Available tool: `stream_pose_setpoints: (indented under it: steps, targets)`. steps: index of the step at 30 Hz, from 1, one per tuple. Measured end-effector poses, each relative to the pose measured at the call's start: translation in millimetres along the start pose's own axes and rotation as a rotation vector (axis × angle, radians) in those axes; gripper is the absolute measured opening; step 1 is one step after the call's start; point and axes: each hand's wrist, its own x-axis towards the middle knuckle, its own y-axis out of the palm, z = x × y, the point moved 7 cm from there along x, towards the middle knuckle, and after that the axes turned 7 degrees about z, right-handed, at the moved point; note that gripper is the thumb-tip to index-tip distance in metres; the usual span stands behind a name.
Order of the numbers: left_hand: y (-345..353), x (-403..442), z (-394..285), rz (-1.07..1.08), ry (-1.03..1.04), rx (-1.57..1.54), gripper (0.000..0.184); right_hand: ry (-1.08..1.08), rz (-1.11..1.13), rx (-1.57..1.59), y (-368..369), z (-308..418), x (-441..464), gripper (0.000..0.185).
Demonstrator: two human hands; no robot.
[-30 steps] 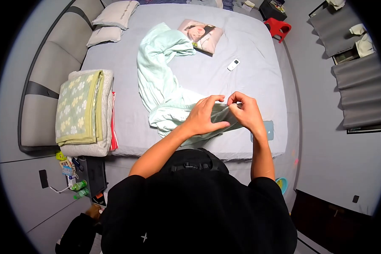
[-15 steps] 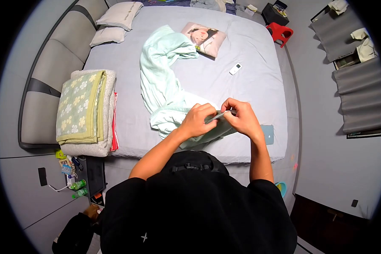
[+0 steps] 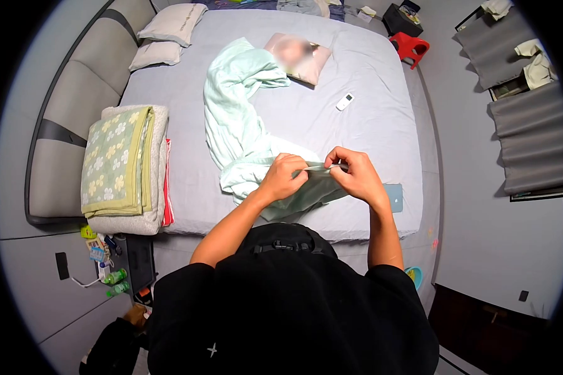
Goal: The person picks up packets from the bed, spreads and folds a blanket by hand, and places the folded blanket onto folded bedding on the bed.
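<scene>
A long, limp, mint-green bed cover (image 3: 234, 119) curves down the middle of the bed towards me; whether it is a thin quilt or a duvet cover I cannot tell. My left hand (image 3: 283, 177) is closed on its near edge. Close by on the right, my right hand (image 3: 355, 175) pinches the same edge between thumb and fingers. A short strip of edge runs taut between both hands, raised above the mattress. Below them, the loose cloth hangs in folds towards my body.
On the grey-sheeted bed (image 3: 375, 144) lie a printed cushion (image 3: 313, 65), a white remote control (image 3: 344, 102) and a flat blue-grey device (image 3: 393, 197). Folded bedding (image 3: 116, 162) is stacked at the left, with pillows (image 3: 172, 25) beyond. A red stool (image 3: 410, 49) stands past the far right corner.
My left hand has shifted slightly left and turned, so the edge between my hands is straighter and tauter. My right hand stays nearly in place. The view has shifted a little.
</scene>
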Motion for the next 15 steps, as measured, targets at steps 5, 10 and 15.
stream_pose_setpoints:
  steps: [5, 10, 15]
  targets:
    - [-14.4, -7.3, 16.7, -0.075, -0.173, -0.365, 0.011, 0.064, 0.038, 0.021, -9.3, -9.3, -3.0, 0.009]
    - [-42.0, -7.4, 5.8, -0.058, -0.117, -0.208, 0.010, 0.154, 0.086, 0.036, -11.0, -23.3, -6.3, 0.017]
    - [-54.9, -7.3, -3.3, -0.088, -0.087, -0.145, 0.008, 0.140, -0.010, 0.151, -8.3, -40.2, -4.6, 0.023]
